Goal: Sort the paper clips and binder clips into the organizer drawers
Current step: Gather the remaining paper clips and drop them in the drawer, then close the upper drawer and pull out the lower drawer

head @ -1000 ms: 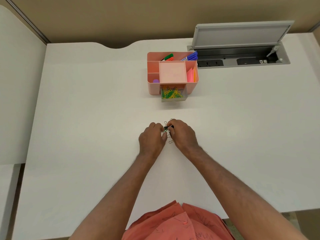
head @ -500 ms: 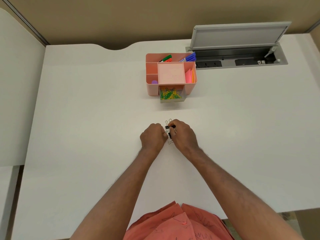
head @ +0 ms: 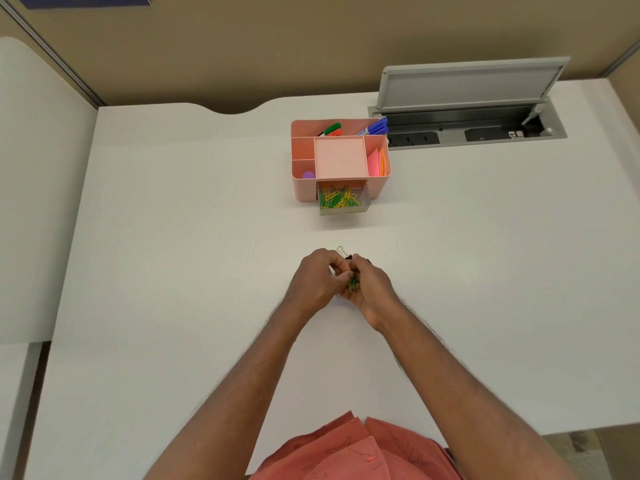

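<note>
White desk (head: 173,271); hands (head: 341,280) pinch clips (head: 352,284); no legible writing.

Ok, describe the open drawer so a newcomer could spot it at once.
Far side of the white desk, find the pink organizer beside the flip-up socket box. The clear drawer juts from its front face toward the person. Unlike the open compartments on top, it holds yellow and green paper clips.

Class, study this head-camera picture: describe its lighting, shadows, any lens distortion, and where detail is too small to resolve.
Head view: soft, even light; the organizer casts only a faint shadow on the desk. Wide-angle lens bows the desk edges. The clips between the left hand and right hand are too small to count.
</note>
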The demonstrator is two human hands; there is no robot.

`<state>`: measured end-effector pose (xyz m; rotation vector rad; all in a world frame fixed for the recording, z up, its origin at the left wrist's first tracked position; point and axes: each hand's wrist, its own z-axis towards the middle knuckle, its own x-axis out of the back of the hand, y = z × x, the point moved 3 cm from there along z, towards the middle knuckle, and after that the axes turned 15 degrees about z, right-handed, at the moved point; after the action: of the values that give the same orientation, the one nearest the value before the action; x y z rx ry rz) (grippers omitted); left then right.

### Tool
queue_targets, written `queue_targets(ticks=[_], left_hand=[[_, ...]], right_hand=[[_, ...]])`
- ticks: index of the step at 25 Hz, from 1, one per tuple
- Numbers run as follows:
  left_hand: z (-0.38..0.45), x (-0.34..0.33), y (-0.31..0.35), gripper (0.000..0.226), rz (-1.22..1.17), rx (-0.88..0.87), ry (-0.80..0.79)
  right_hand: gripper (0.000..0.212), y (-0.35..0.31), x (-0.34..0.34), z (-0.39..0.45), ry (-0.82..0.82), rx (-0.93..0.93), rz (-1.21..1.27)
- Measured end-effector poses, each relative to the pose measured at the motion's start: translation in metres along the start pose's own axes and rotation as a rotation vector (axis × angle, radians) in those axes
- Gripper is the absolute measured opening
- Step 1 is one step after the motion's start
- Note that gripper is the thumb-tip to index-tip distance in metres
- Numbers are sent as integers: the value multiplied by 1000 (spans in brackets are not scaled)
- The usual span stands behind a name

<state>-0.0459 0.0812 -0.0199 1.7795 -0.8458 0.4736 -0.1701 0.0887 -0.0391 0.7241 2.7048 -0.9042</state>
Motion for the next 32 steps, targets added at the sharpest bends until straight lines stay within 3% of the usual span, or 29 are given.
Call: queue_targets(ticks=[4,6,8,10,12,14,16,19,22,25,28,30,32], left_hand=[[6,10,1,6,-121,43,81],[18,29,-3,4,-239,152,254],[40,53,-4,3,-361,259,422],[63,74,-2,3,-540,356,462],[87,86,-1,8,-723,443,441],[104,90,-3,17,-775,504,444],[113,89,-5,26,-768,529,443],[115,86,-7,26,-803,515,431],[116,82,-10,22,-872,492,430],[115,80,-9,20,-897,483,441],[114,78,-7,19,-916,462,442],[114,79,-6,20,-934,446,448],[114,79,-4,25,-955,434,446]], right_hand=[[22,-15,-3,-4,-47,-73,154],[14,-42,-12,-6,-76,-13,184],[12,-81,-28,-5,-124,135,61],[20,-114,-50,1,-139,343,-343],[27,-134,-73,9,-140,594,-945],[32,-135,-91,20,-212,766,-1373],[31,-131,-100,29,-267,818,-1581],[36,-129,-100,42,-266,825,-1692],[41,-128,-97,50,-270,870,-1619],[33,-127,-92,48,-282,926,-1436],[21,-129,-68,34,-89,940,-811],[17,-110,-44,28,96,686,-178],[11,-76,-34,28,120,231,241]])
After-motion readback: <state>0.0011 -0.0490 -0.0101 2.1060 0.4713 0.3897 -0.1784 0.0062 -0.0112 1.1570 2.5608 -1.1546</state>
